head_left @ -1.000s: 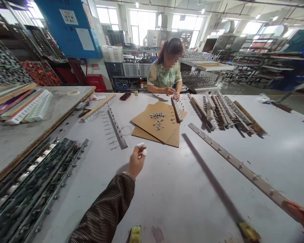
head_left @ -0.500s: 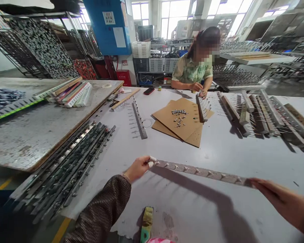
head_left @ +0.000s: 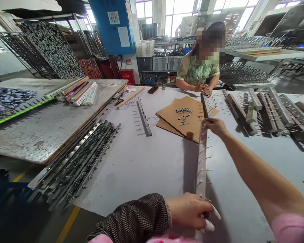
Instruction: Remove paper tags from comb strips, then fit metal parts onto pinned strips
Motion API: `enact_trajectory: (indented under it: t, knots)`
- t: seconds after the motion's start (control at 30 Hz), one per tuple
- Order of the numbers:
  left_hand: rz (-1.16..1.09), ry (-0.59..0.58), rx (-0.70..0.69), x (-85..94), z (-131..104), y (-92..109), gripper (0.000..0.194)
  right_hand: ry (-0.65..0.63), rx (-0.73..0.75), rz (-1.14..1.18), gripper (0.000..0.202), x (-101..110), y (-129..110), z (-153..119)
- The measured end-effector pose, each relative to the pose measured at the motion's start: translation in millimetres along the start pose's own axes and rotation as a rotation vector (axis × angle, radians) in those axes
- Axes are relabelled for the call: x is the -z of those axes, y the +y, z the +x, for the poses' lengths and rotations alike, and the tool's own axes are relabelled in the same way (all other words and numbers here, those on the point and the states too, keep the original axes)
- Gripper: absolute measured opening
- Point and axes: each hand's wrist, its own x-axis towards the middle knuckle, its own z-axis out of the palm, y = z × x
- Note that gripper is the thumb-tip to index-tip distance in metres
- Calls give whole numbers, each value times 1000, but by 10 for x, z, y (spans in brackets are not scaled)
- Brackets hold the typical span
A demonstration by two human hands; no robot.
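Observation:
A long, narrow grey bar with a row of thin metal pins runs lengthwise away from me above the white table. Its far end is pinched in my right hand, beside the cardboard's edge. My left hand is closed around the near end, white covers on its fingertips; part of the bar is hidden behind it. The pins point to the right. Just beyond my right hand, a similar pinned bar stands before the co-worker's hands.
Small metallic pieces lie on brown cardboard sheets. Another pinned bar lies left of them. Dark strips are piled at the left edge; several pinned bars lie at the right. A phone is at the back.
The bar has swung from lying crosswise to pointing away from me. My right hand has moved forward and left with its far end; my left hand has come nearer and to the right.

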Motion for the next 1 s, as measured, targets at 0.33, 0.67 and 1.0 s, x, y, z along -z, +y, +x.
enact_trajectory:
  t: [0.33,0.67,1.0]
  knots:
    - [-704,34,110,427,-382,-17,39,-526,61,479,23,-1636,-780,-667]
    - [-303,1282,442,1407,-177,-1335,37,-574,-410,958,49,-1429,-564,-1198]
    - [-211,1112,343,1063,-203,-1357,25,-614,-501,1171,46,-1384,-703,-1214]
